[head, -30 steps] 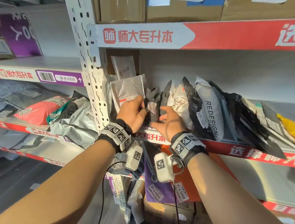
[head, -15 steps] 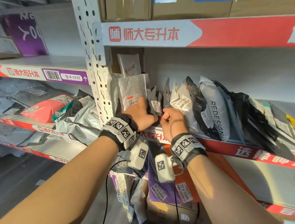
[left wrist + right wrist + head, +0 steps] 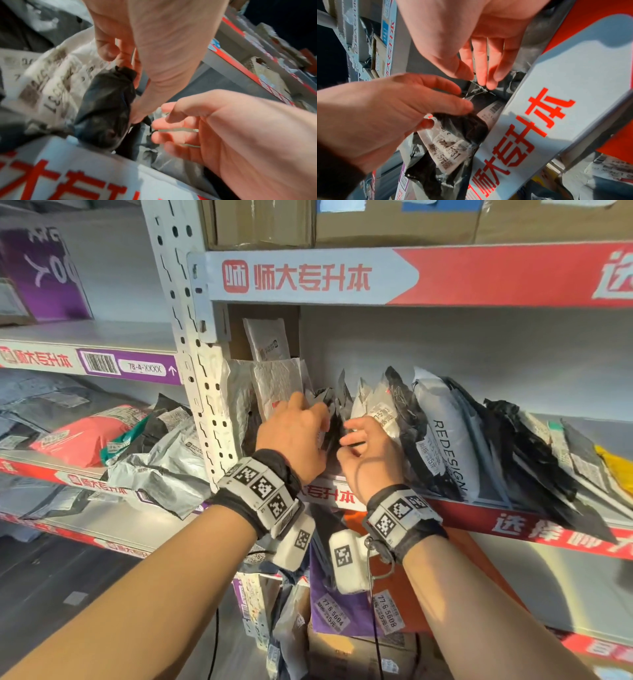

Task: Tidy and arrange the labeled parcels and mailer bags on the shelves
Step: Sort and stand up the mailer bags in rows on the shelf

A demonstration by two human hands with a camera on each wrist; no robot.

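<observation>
Since a second ago the small black mailer bag (image 3: 104, 108) has been pushed upright at the shelf's (image 3: 486, 517) left end; it is pinched by the left hand (image 3: 294, 436); the right hand (image 3: 368, 453) hovers loosely uncurled just beside; the row is tightening.

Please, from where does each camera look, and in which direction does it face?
Head: worn on the head, facing forward and down at the shelf; left hand and right hand show.
Left wrist: looks along the left hand at the black mailer bag.
Right wrist: looks along the right hand at the same bag.
Shared: both wrist views show both hands.
</observation>
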